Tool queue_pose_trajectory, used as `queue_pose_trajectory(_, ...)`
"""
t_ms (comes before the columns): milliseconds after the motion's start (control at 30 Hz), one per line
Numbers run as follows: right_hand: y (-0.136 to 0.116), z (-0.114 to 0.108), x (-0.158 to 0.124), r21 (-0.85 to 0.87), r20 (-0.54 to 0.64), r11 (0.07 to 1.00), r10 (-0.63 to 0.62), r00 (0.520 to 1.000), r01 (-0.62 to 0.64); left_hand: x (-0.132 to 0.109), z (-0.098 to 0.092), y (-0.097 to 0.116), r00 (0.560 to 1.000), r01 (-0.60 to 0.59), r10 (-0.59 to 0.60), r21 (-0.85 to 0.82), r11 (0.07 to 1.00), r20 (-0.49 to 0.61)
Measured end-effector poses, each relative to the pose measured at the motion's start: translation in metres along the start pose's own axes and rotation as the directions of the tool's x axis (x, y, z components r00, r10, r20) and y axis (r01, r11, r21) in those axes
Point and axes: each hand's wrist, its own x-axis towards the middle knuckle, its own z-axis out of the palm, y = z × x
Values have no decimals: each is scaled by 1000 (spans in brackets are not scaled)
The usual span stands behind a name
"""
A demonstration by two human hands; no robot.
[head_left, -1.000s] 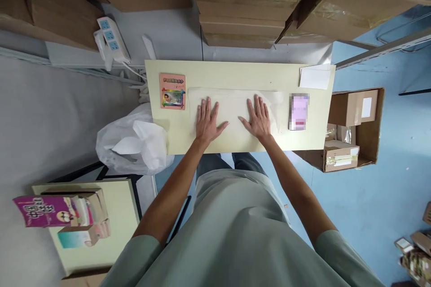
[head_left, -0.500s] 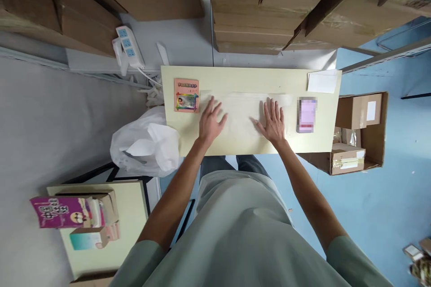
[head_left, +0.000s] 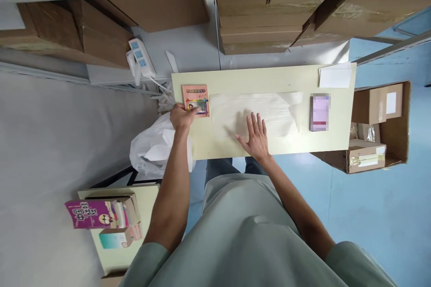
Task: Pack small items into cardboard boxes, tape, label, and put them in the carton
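A small pink book (head_left: 194,90) with a framed picture on its cover lies at the left end of the pale yellow table (head_left: 256,80). My left hand (head_left: 182,116) is at its lower left corner, the thumb over the cover and the fingers at the edge, closed on it. Across the middle of the table a thin whitish sheet (head_left: 229,110) is spread flat, with faint creases. My right hand (head_left: 257,138) rests over the lower part of this sheet, fingers stretched out and holding nothing. To the right of the sheet lies a blurred purple item (head_left: 319,112).
White papers (head_left: 335,76) lie at the table's top right corner. Left of the table sits a white plastic bag (head_left: 151,148); a power strip (head_left: 142,58) is behind it. Cardboard boxes (head_left: 259,22) line the far side. An open carton (head_left: 399,121) stands to the right.
My left hand has left the sheet, moved left and taken hold of the pink book's corner. My right hand has slid left and nearer to me. The camera view has shifted a little.
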Motion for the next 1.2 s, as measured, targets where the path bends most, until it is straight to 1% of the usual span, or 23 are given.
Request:
queue_pose_trajectory(67, -7, 0, 0, 30, 8, 1000, -5, 1000, 5, -9, -8, 9, 985, 150, -139, 107, 983, -107)
queue_pose_trajectory(100, -11, -2, 0, 44, 8, 999, -6, 1000, 6, -15, -13, 14, 973, 190, -167, 141, 972, -159)
queue_pose_trajectory(133, -14, -4, 1, 61, 6, 998, -6, 1000, 6, -23, -19, 21, 972, 178, -150, 152, 972, -181)
queue_pose_trajectory(200, -18, -13, 3, 111, -2, 994, 1, 1000, 0, -43, -28, 35, 976, 104, -77, 125, 987, -203)
queue_pose_trajectory(233, -19, -18, 4, 146, -10, 989, 10, 1000, -8, -54, -31, 44, 977, 70, -51, 87, 994, -205)
queue_pose_trajectory(300, -19, -31, 7, 240, -26, 970, 38, 999, -31, -77, -30, 64, 983, 20, -32, -64, 998, -179)
queue_pose_trajectory(333, -17, -38, 8, 297, -37, 954, 61, 997, -47, -89, -25, 75, 990, 8, -33, -175, 984, -139)
queue_pose_trajectory(367, -14, -44, 8, 356, -48, 932, 92, 995, -69, -101, -17, 87, 997, 13, -37, -300, 954, -72)
queue_pose_trajectory(400, -8, -50, 8, 415, -58, 905, 131, 990, -96, -112, -7, 99, 999, 41, -34, -406, 913, 24)
queue_pose_trajectory(433, -2, -56, 8, 469, -68, 874, 179, 982, -127, -124, 6, 111, 992, 86, -30, -480, 873, 122)
queue_pose_trajectory(467, 7, -61, 6, 518, -76, 840, 231, 970, -160, -135, 21, 122, 977, 138, -28, -529, 837, 211)
queue_pose_trajectory(533, 26, -71, 1, 589, -82, 778, 325, 942, -218, -155, 52, 139, 936, 221, -10, -564, 796, 353)
queue_pose_trajectory(600, 48, -78, -8, 629, -79, 733, 390, 918, -257, -171, 82, 150, 901, 257, 15, -562, 786, 434)
queue_pose_trajectory(700, 79, -85, -22, 643, -79, 706, 446, 891, -297, -188, 117, 155, 888, 223, 65, -549, 805, 456)
queue_pose_trajectory(800, 103, -83, -31, 626, -106, 712, 482, 870, -318, -194, 137, 155, 881, 128, 128, -488, 863, 456)
queue_pose_trajectory(867, 115, -75, -32, 603, -121, 727, 491, 863, -329, -192, 145, 154, 885, 49, 151, -411, 910, 440)
queue_pose_trajectory(933, 123, -64, -30, 578, -117, 741, 488, 865, -340, -187, 151, 154, 907, -31, 157, -308, 951, 391)
queue_pose_trajectory(1000, 128, -53, -26, 554, -101, 754, 483, 870, -354, -180, 158, 153, 929, -83, 151, -207, 975, 337)
queue_pose_trajectory(1067, 130, -44, -23, 514, -100, 773, 485, 869, -372, -175, 164, 152, 941, -97, 137, -144, 985, 310)
queue_pose_trajectory(1200, 130, -36, -19, 399, -98, 824, 476, 874, -403, -170, 171, 146, 948, -85, 120, -128, 988, 296)
